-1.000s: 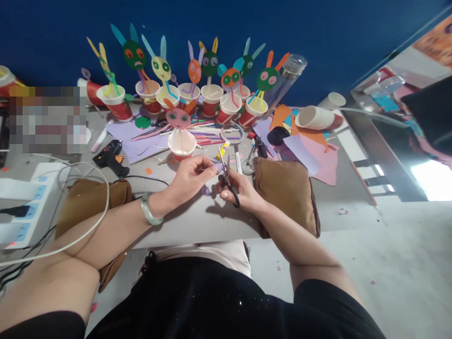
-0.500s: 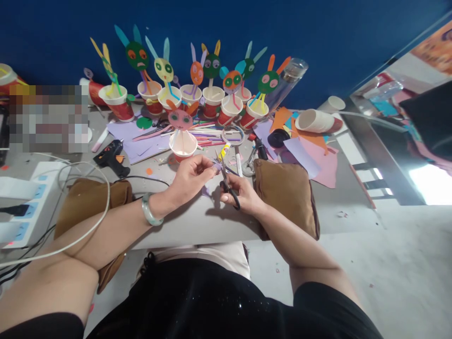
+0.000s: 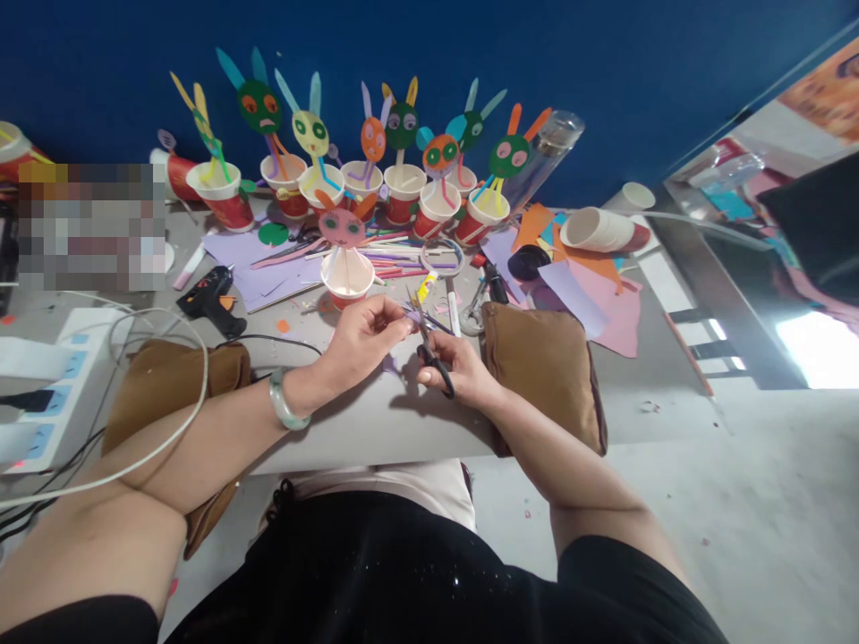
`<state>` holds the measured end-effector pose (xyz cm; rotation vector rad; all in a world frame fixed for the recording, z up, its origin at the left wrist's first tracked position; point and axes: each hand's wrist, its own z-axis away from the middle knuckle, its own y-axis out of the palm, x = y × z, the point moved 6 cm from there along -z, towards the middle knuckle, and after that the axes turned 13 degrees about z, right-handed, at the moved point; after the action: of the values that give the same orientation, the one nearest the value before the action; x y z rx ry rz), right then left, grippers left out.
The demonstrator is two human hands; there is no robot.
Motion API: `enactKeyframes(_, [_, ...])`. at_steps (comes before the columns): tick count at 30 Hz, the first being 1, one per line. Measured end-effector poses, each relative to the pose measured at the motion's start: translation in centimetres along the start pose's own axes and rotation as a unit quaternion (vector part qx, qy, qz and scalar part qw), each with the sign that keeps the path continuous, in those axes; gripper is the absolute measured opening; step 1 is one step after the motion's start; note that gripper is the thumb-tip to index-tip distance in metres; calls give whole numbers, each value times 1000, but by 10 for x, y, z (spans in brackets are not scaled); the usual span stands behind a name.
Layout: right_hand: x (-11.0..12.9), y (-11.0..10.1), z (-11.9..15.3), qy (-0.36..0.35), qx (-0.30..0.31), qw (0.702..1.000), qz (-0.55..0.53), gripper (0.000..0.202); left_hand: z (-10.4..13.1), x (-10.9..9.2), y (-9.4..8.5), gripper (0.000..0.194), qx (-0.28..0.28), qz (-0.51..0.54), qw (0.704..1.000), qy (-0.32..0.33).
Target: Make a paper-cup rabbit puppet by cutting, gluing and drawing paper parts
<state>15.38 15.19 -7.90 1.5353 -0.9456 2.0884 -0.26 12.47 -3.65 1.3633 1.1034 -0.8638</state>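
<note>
My right hand grips a pair of black-handled scissors, their blades pointing up and away from me. Pinched in the fingertips of my left hand is a small piece of purple paper, close beside the blades and partly hidden by my fingers. Below the hands a purple scrap lies on the grey table. Just beyond my left hand stands a paper cup bearing a pink paper face with orange ears.
Several cups with paper rabbit-like faces line the blue wall. To the left lie a glue gun and a power strip. A brown cushion sits by my right wrist. Coloured paper and stacked cups are farther right.
The purple piece in my left fingers shows less beside the scissor blades than before. Both hands stay in nearly the same place.
</note>
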Motion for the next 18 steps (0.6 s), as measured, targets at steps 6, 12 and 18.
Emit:
enactKeyframes(6, [-1,1,0,0,4,1000,-6,66,0,1,0,17,4,-2,1000,-4])
enactKeyframes(12, [-2,1,0,3,3,1000,-13,66,0,1,0,17,3,-9,1000,-5])
enactKeyframes(18, [-3,1,-1,4,4,1000,-11,67,0,0,0,18,8,-5,1000,-2])
